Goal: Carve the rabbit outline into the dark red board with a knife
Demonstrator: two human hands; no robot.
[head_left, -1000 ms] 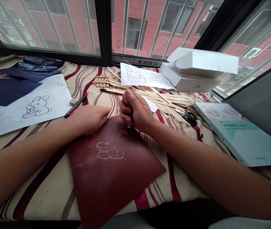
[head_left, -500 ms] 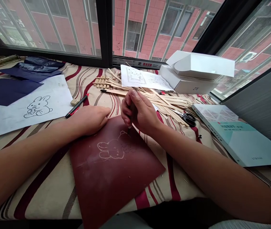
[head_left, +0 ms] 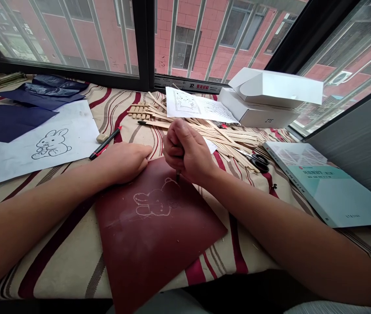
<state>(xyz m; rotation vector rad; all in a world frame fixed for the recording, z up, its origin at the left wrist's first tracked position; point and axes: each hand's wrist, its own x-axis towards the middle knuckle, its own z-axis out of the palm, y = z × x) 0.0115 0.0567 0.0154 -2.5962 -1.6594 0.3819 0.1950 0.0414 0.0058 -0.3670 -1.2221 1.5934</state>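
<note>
A dark red sheet (head_left: 154,244) lies on the striped cloth in front of me, with a pale rabbit outline (head_left: 154,201) scratched into it. My right hand (head_left: 187,152) is closed in a fist round a thin dark tool (head_left: 178,175), whose tip touches the sheet at the rabbit's upper right. My left hand (head_left: 124,161) rests with curled fingers on the sheet's upper left corner, pressing it down.
A white paper with a rabbit drawing (head_left: 51,144) and dark blue sheets (head_left: 8,122) lie at the left. A red-black pen (head_left: 104,144) and an eraser (head_left: 102,138) sit beside them. Wooden strips (head_left: 224,139), scissors (head_left: 259,162), a white box (head_left: 263,104) and a book (head_left: 329,187) lie at the right.
My right hand shifted its grip on the tool, tilting it and then coming back to an upright fist, with the tip staying near the rabbit's ear. The left hand has hardly moved.
</note>
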